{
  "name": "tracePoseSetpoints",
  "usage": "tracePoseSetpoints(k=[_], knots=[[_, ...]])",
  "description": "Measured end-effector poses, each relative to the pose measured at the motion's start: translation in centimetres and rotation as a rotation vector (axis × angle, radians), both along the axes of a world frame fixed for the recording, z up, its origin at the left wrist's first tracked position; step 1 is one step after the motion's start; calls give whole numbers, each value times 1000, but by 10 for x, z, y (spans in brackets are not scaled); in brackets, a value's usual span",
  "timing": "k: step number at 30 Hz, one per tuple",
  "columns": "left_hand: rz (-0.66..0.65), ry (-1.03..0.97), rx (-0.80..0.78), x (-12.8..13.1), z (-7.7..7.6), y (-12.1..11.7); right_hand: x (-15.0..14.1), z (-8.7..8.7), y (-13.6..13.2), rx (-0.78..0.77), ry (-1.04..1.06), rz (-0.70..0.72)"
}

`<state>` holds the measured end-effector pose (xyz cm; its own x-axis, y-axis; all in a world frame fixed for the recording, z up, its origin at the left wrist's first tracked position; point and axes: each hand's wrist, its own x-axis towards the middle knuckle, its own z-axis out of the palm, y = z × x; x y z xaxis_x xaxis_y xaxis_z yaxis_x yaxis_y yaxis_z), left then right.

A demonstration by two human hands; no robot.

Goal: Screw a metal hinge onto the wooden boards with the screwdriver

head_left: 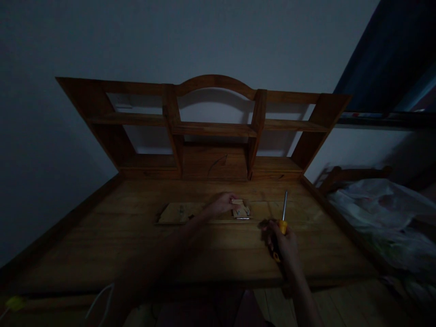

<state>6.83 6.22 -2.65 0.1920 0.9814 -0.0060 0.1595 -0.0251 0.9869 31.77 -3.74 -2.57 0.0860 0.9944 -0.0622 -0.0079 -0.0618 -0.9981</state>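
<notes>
My right hand (285, 240) is closed around the yellow and black handle of a screwdriver (284, 206), whose metal shaft points up and away above the desk. The fingers of my left hand (223, 203) grip the left side of a small light wooden piece (241, 210) with a jagged edge. A thin shiny strip shows along the lower edge of that piece. Under and beside my left arm lies a long, low wooden board (177, 212) on the desk, with a small dark spot near its middle. Dim light hides finer details.
The wooden desk (143, 254) has a shelf hutch (214, 129) along its back, against the wall. At right, beyond the desk's raised edge, stands a chair (361, 173) beside a pile of translucent plastic bags (384, 204). A dark curtain (384, 59) hangs at upper right.
</notes>
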Motion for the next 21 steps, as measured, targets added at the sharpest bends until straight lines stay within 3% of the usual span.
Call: tracePoseSetpoints(k=[7, 11, 16, 21], knots=[[12, -24, 46, 6, 7, -10, 1, -9, 6, 5, -94, -51], [-4, 6, 233, 9, 30, -26, 2, -14, 6, -12, -73, -82], [-63, 424, 626, 3, 58, -74, -2, -9, 3, -51, 7, -51], [-338, 987, 1061, -5, 41, -114, -2, -4, 0, -55, -46, -79]])
